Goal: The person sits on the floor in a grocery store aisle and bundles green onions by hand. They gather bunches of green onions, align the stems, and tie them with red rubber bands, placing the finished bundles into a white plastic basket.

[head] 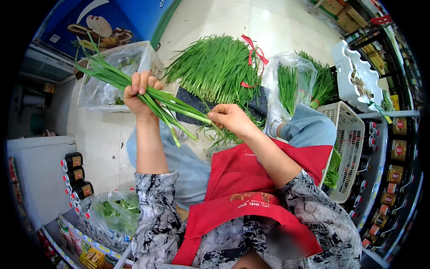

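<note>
My left hand (142, 94) is closed round the middle of a bundle of long green leafy stalks (111, 74), perhaps garlic chives or green garlic, raised above the floor. The pale stem ends point right and down. With thumb and fingertips my right hand (231, 120) pinches a thin leaf or stalk beside one pale stem end. Beyond both hands a large heap of green chives (218, 67) lies partly on a dark cloth (191, 99), with a red ribbon (257, 55) at its right side. Loose trimmed leaves (226, 138) lie under my right hand.
A crate lined with clear plastic (147, 57) stands at the left. To the right are chives in a clear bag (288, 84), a white foam box (342, 70) and a plastic crate (357, 134) holding leafy greens. Bottles line the shelves (386, 161). Bagged greens (117, 212) lie lower left.
</note>
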